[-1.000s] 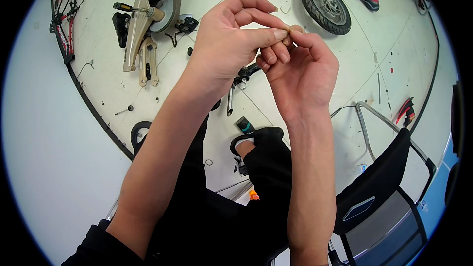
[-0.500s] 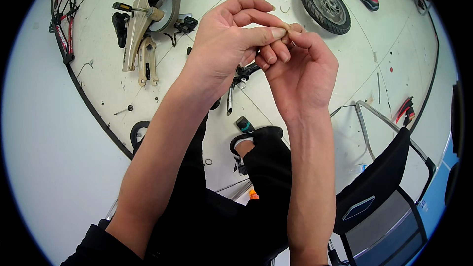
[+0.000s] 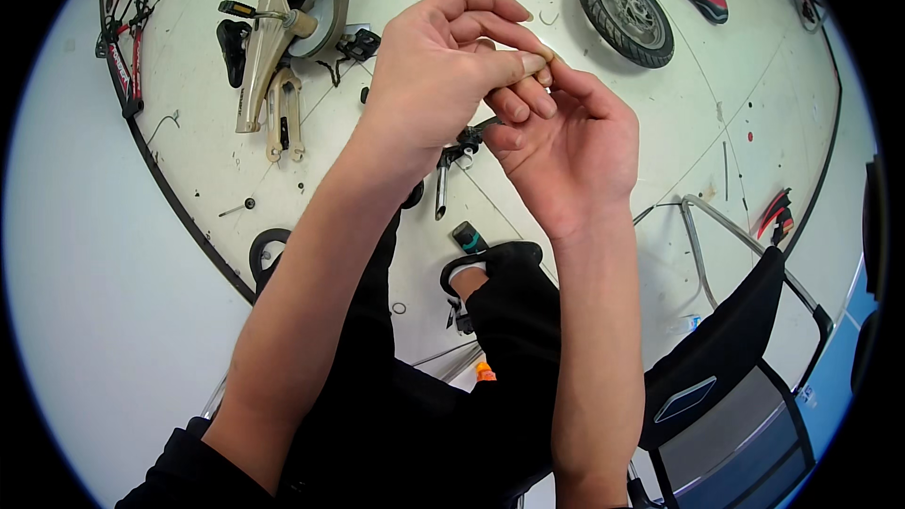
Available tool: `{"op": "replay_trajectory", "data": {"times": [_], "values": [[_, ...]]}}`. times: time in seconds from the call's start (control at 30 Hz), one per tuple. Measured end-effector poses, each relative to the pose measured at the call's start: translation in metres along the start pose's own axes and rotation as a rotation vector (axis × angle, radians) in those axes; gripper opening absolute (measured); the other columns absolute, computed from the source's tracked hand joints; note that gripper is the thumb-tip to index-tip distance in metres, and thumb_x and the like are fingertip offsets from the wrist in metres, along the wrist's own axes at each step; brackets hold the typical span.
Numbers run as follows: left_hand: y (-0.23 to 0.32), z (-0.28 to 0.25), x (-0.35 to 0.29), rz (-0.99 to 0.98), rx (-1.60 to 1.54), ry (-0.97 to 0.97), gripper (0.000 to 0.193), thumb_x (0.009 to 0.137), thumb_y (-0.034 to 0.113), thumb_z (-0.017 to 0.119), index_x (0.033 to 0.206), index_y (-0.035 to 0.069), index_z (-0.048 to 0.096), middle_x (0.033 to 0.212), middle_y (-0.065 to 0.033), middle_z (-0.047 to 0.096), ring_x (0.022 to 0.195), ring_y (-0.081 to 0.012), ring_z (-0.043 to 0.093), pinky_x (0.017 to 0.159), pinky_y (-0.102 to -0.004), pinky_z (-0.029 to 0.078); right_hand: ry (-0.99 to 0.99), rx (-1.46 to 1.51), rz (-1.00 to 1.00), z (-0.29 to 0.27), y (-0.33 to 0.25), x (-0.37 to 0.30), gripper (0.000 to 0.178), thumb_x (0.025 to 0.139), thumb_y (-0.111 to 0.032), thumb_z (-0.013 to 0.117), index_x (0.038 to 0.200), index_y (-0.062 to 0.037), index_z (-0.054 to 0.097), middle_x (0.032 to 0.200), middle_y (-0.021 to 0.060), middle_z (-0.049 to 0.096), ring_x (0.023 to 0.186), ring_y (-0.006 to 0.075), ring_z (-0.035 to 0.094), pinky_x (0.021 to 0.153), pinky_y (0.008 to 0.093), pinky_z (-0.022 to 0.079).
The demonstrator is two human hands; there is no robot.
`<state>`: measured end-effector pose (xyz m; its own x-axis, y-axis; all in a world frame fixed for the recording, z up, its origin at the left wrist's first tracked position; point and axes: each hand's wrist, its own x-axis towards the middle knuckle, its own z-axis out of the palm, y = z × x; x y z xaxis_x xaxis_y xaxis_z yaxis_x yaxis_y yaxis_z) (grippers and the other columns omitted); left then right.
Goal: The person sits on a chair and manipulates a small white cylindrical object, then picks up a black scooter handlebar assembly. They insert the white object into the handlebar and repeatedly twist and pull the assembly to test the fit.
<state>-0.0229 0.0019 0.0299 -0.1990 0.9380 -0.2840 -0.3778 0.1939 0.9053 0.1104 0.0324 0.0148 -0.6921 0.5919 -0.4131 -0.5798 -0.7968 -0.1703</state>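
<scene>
Your two hands meet above the pale tiled floor [image 3: 679, 141], fingertips to fingertips. Your left hand [image 3: 419, 71] arches in from the left, its thumb tip brought against the forefinger in a pinch; its next finger reaches out free above. Your right hand [image 3: 580, 155] is turned palm up, its thumb tip at the same meeting point and its other visible fingers curled inward; how its forefinger closes is hidden. Whether a small piece lies between the tips cannot be told; if one does, that is where it sits, wholly covered.

Points of likely failure: should either thumb ease off, or the two hands pull unevenly, anything so slight would probably slip out. Beneath the wrists lies a black-and-chrome part [image 3: 444, 187], and beyond the fingertips a tyred wheel [image 3: 625, 17]; a dropped piece could lodge against either, or be lost among the dark specks scattered on the tiles. Your overlapping fingers also hide the contact from this view, so misalignment could pass unnoticed. Your shoe [image 3: 517, 254], just beside a black-and-teal object [image 3: 468, 237], might knock it if shifted.
</scene>
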Motion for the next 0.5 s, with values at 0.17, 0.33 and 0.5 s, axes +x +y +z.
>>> {"op": "replay_trajectory", "data": {"times": [0.17,0.33,0.5], "values": [[-0.010,-0.008,0.005,0.013,-0.091,-0.035,0.037,0.084,-0.001,0.066,0.117,-0.006,0.051,0.094,-0.0119,0.068,0.073,-0.0130,0.067,0.062,-0.0210,0.053,-0.070,0.023,0.028,0.001,-0.003,0.000,0.023,0.091,-0.019,0.041,0.095,0.0006,0.053,0.068,0.0052,0.046,0.066,0.0218,0.051,0.057,0.0370,0.046],[-0.010,-0.008,0.003,-0.101,-0.205,-0.034,0.039,0.085,0.003,0.065,0.120,-0.006,0.049,0.096,-0.0112,0.067,0.073,-0.0136,0.065,0.063,-0.0220,0.052,-0.029,-0.066,-0.036,0.001,-0.003,0.002,0.021,0.090,-0.017,0.041,0.088,0.0012,0.052,0.067,0.0073,0.048,0.062,0.0233,0.052,0.057,0.0393,0.049],[-0.015,-0.010,0.003,-0.147,-0.221,-0.064,0.039,0.085,0.003,0.065,0.120,-0.006,0.049,0.098,-0.0104,0.067,0.074,-0.0124,0.063,0.067,-0.0230,0.050,0.192,-0.445,-0.352,0.004,0.006,0.005,0.017,0.088,-0.012,0.047,0.084,0.0028,0.054,0.066,0.0074,0.051,0.059,0.0182,0.055,0.053,0.0325,0.050]]}}
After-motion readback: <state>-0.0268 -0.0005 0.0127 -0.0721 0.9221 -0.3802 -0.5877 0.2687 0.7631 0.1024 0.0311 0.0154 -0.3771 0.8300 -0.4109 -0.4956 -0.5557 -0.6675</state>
